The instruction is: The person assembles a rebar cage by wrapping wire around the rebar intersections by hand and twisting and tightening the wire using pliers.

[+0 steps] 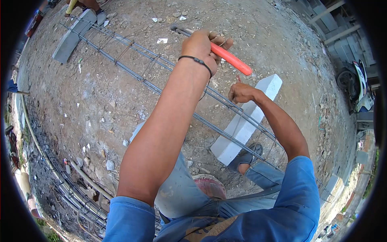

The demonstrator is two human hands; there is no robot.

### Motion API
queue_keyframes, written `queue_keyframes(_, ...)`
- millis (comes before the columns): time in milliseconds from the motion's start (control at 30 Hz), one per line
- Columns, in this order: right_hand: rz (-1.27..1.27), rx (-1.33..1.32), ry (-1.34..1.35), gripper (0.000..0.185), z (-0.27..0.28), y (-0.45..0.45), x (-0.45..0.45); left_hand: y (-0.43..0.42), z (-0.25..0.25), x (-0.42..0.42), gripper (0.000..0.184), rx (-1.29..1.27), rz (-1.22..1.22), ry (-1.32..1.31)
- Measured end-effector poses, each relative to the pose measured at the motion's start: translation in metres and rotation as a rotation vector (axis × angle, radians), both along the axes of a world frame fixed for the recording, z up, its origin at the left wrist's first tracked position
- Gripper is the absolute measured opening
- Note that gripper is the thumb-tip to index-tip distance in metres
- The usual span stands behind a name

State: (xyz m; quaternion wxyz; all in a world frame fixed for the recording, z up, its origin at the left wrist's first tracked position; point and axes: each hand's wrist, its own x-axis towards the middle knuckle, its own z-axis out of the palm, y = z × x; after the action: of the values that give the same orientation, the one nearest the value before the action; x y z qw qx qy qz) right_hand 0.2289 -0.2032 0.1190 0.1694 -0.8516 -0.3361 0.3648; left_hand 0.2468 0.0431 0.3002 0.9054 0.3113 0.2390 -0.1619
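My left hand [202, 46], with a dark cord bracelet at the wrist, is closed around red-handled pincers [231, 59]. Their dark metal head points up-left; the red grip sticks out down-right. Below and to the right, my right hand [240, 93] is curled shut just over the rebar frame [150, 85]; whatever its fingers pinch is too small or hidden to make out. The frame of long bars with thin ties runs diagonally beneath both hands. It rests on a pale concrete block [231, 142] near my foot and on another block [73, 39] at the far left.
Another person's foot [101, 17] is beside the far block. A reddish bucket-like seat [209, 186] shows between my legs. More bars and pipes [60, 177] lie at left. A motorbike [358, 86] and stacked blocks [342, 40] stand at right. Stones litter the dirt.
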Motion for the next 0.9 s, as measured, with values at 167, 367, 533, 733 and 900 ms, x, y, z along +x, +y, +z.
queue_keyframes(167, -0.341, 0.111, 0.305, 0.017, -0.029, -0.010, 0.000, 0.006, -0.001, 0.001, 0.018, 0.004, -0.001, 0.007)
queue_keyframes(367, -0.394, 0.063, 0.394, 0.014, -0.043, -0.002, -0.013, 0.008, 0.007, 0.001, 0.015, -0.024, 0.038, 0.007)
queue_keyframes(533, -0.570, 0.342, 0.618, 0.010, -0.061, -0.019, -0.015, -0.002, 0.005, 0.000, 0.014, -0.038, 0.031, 0.008)
queue_keyframes(733, -0.756, 0.498, 0.763, 0.011, -0.074, -0.022, -0.028, -0.004, 0.004, -0.002, 0.014, -0.036, 0.028, -0.001)
queue_keyframes(900, -1.020, 0.375, 0.515, 0.007, -0.078, 0.016, -0.017, -0.013, 0.006, 0.000, 0.013, -0.024, 0.025, -0.018)
